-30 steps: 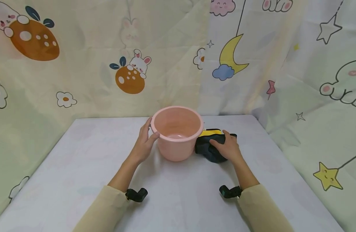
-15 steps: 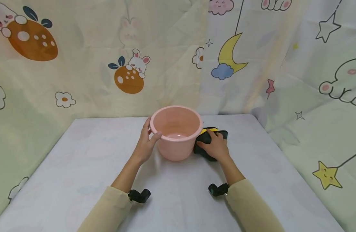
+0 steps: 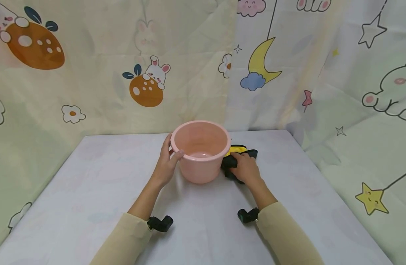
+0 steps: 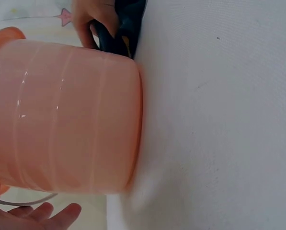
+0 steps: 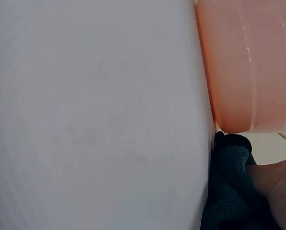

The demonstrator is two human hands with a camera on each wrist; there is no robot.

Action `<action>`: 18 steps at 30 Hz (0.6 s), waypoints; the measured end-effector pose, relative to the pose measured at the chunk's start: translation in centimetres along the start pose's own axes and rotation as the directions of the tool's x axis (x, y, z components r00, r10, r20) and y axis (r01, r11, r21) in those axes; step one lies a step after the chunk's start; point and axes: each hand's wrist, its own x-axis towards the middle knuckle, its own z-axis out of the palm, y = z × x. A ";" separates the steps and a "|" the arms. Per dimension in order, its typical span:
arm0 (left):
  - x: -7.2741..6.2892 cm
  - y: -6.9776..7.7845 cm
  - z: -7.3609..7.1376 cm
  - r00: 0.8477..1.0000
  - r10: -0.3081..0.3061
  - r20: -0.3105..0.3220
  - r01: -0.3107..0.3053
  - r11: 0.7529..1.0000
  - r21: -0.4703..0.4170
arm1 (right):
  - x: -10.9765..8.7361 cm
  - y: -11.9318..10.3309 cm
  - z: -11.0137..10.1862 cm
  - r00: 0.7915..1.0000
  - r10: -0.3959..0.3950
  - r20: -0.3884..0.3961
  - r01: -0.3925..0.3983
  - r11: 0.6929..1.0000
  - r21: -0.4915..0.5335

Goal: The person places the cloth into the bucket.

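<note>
A pink plastic bucket (image 3: 200, 167) stands upright on the table. My left hand (image 3: 164, 165) holds its left side near the rim, thumb at the front and fingers behind; in the left wrist view some of its fingertips (image 4: 66, 216) show beside a thin handle. Against the bucket's right side lies a bunched dark cloth (image 3: 228, 162) with a yellow part; it looks fuzzy and dark teal in the right wrist view. My right hand (image 3: 246, 169) grips this cloth, its thumb (image 5: 267, 179) pressed into the folds. Part of the cloth is hidden under the hand.
The table (image 3: 196, 221) has a white covering and ends just behind the bucket. Patterned curtains (image 3: 189, 73) hang at the back and sides. A small black wrist camera (image 3: 160, 223) sits on each wrist.
My right hand has moved left with the cloth, bunching it closer to the bucket. The left hand and the bucket have stayed nearly still.
</note>
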 end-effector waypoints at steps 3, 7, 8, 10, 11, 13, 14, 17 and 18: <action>0.0 0.1 0.0 0.999 -0.036 0.008 0.036 0.999 -0.031 | 0.2 0.2 -0.2 1.000 -0.028 -0.014 0.028 1.000 0.000; -0.2 0.4 0.1 0.997 -0.077 0.013 0.078 0.995 -0.064 | 0.4 0.6 -0.5 0.999 -0.037 -0.022 0.037 0.999 0.024; -0.2 0.4 0.1 0.997 -0.082 0.012 0.082 0.994 -0.066 | 0.5 0.7 -0.5 0.999 -0.035 -0.025 0.036 0.999 0.038; -0.2 0.4 0.1 0.996 -0.087 0.011 0.087 0.994 -0.070 | 0.5 1.1 -0.5 0.999 -0.027 -0.039 0.030 0.997 0.068; -0.2 0.4 0.1 0.996 -0.088 0.012 0.088 0.993 -0.073 | 0.5 1.3 -0.5 0.999 -0.021 -0.050 0.025 0.996 0.085; -0.2 0.3 0.2 0.996 -0.088 0.014 0.089 0.993 -0.079 | 0.5 1.7 -0.5 0.997 -0.010 -0.077 0.019 0.993 0.119; -0.2 0.3 0.2 0.996 -0.087 0.016 0.088 0.993 -0.083 | 0.4 1.9 -0.6 0.996 -0.002 -0.088 0.014 0.991 0.135; -0.2 0.3 0.3 0.997 -0.081 0.016 0.082 0.993 -0.091 | 0.2 2.3 -0.9 0.993 0.030 -0.113 -0.008 0.981 0.192; -0.3 0.3 0.3 0.997 -0.081 0.014 0.082 0.992 -0.093 | 0.2 2.4 -1.1 0.992 0.045 -0.116 -0.019 0.977 0.214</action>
